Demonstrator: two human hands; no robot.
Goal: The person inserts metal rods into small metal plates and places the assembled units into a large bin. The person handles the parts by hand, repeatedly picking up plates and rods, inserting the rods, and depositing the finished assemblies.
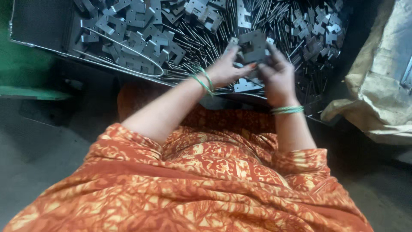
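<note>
Both hands meet over a tray of metal parts. My left hand (227, 68) and my right hand (278, 77) together grip a small stack of flat grey metal brackets (252, 46), fingers closed around its edges. Green bangles circle both wrists. Just below the hands lies another flat bracket (244, 86). Orange patterned cloth covers my arms and lap.
The dark metal tray (38, 30) holds heaps of notched grey brackets (137, 38) and several thin steel rods (206, 38). A bent wire loop (128, 51) lies on the left heap. A tan sack (377, 86) stands at right, a green surface (21, 73) at left.
</note>
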